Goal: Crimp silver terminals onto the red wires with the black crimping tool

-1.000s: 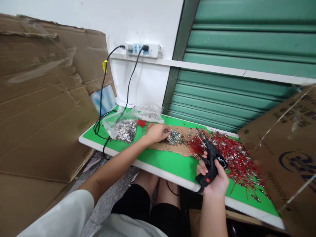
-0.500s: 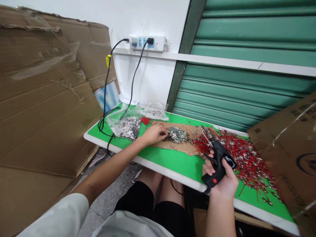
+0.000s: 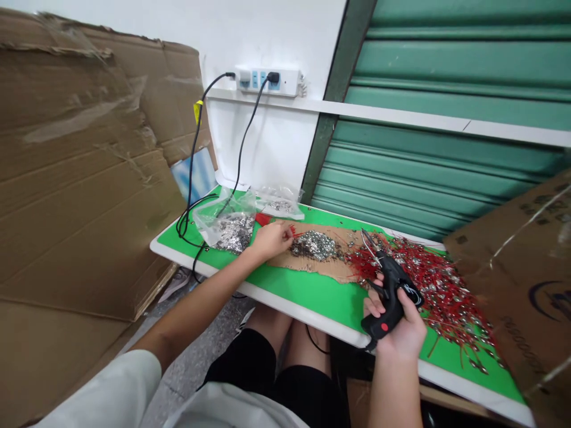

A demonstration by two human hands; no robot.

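My right hand [image 3: 397, 318] is wrapped round the handle of a black glue gun [image 3: 390, 291], whose metal tip points up and left over the cardboard. My left hand [image 3: 273, 239] rests at the left part of the cardboard strip [image 3: 307, 267], fingers pinched beside some red strands [image 3: 294, 230]; what they hold is too small to make out. Just right of those fingers lies a pile of small silver pieces [image 3: 316, 245]. A large heap of red strands with silver pieces [image 3: 439, 285] spreads beyond the glue gun.
Two clear bags of silver pieces [image 3: 234, 232] [image 3: 280, 206] sit at the table's back left. Black cables run up to a power strip [image 3: 267, 80]. Large cardboard stands left [image 3: 80, 178] and right [image 3: 517, 267] of the green table [image 3: 312, 291].
My left hand has moved slightly left and up, from the edge of the silver pile to the red strands. My right hand still holds the glue gun in nearly the same place.
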